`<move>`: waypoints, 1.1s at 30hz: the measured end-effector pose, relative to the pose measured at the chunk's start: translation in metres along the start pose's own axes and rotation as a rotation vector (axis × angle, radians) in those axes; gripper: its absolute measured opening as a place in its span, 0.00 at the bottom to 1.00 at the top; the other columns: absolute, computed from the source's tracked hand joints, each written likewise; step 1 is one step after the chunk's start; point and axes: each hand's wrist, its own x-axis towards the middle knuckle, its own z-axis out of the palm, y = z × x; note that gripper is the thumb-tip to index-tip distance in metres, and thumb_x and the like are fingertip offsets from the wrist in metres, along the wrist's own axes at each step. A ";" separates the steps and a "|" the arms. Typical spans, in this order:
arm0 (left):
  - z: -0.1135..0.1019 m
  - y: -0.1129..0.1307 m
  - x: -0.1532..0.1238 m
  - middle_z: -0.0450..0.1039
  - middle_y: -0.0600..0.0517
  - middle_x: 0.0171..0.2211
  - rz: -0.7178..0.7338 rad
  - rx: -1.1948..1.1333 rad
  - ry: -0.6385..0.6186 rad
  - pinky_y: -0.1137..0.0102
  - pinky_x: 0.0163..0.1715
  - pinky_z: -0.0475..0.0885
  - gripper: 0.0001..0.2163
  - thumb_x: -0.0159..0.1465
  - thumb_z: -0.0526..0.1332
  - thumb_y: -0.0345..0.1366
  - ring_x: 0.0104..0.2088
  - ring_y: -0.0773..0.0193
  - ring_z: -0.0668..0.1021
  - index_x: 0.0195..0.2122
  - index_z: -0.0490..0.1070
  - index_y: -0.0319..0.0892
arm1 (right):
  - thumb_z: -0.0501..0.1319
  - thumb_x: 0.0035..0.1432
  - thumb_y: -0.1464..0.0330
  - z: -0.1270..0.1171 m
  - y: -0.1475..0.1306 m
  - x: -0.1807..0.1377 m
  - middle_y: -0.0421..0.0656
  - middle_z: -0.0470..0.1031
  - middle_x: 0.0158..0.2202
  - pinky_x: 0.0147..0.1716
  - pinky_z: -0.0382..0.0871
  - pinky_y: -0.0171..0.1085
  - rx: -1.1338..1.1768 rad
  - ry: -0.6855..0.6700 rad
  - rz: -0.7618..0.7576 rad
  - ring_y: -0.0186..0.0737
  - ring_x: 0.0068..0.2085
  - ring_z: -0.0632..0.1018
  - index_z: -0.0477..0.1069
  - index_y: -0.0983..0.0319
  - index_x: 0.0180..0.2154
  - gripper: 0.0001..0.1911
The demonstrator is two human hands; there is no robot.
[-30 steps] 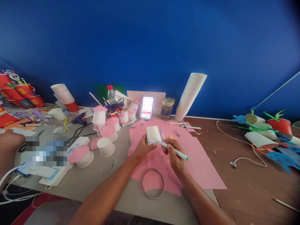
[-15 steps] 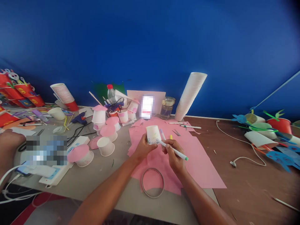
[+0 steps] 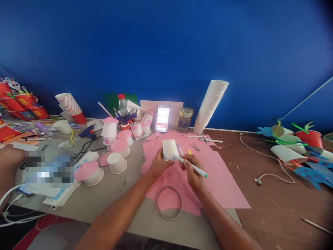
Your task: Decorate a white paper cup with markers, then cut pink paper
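Note:
My left hand (image 3: pixel 160 160) is closed around a white paper cup (image 3: pixel 169 148), held tilted above pink paper sheets (image 3: pixel 221 180). Blue-grey and green marks show on the cup's side, mostly low near its edge. In my right hand (image 3: pixel 194 172) is a white marker with a green end (image 3: pixel 199 170), gripped like a pen, its tip at the cup's lower right. Just behind the cup lie a purple-tinted marker (image 3: pixel 180 148) and a yellow pen cap (image 3: pixel 189 152). A grey ring (image 3: pixel 169 203) rests on the pink paper and table edge in front of my hands.
Paper cups with pink tops (image 3: pixel 90 172) stand to the left, beside a white power strip (image 3: pixel 66 185). A tall cup stack (image 3: pixel 212 106) and a glass jar (image 3: pixel 185 119) stand behind. Another person's hand (image 3: pixel 11 156) is at far left. A white cable (image 3: pixel 275 158) lies right.
The marker tip has shifted slightly along the lower side of the cup, and the blue-grey marks there look a little different. Both hands keep their holds.

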 end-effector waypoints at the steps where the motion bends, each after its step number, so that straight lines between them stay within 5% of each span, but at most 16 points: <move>1: 0.000 0.000 0.000 0.71 0.45 0.46 0.001 0.000 0.001 0.63 0.46 0.69 0.30 0.49 0.73 0.38 0.48 0.55 0.73 0.50 0.64 0.39 | 0.55 0.62 0.62 0.000 0.000 0.000 0.38 0.68 0.22 0.24 0.65 0.35 -0.001 0.002 0.000 0.35 0.24 0.70 0.70 0.60 0.36 0.10; 33: -0.003 -0.003 0.001 0.72 0.46 0.47 0.017 -0.035 -0.018 0.63 0.47 0.69 0.31 0.48 0.73 0.39 0.48 0.56 0.74 0.52 0.65 0.40 | 0.55 0.60 0.64 0.001 -0.001 0.001 0.37 0.68 0.21 0.24 0.65 0.36 0.042 0.023 0.059 0.35 0.23 0.69 0.70 0.60 0.33 0.08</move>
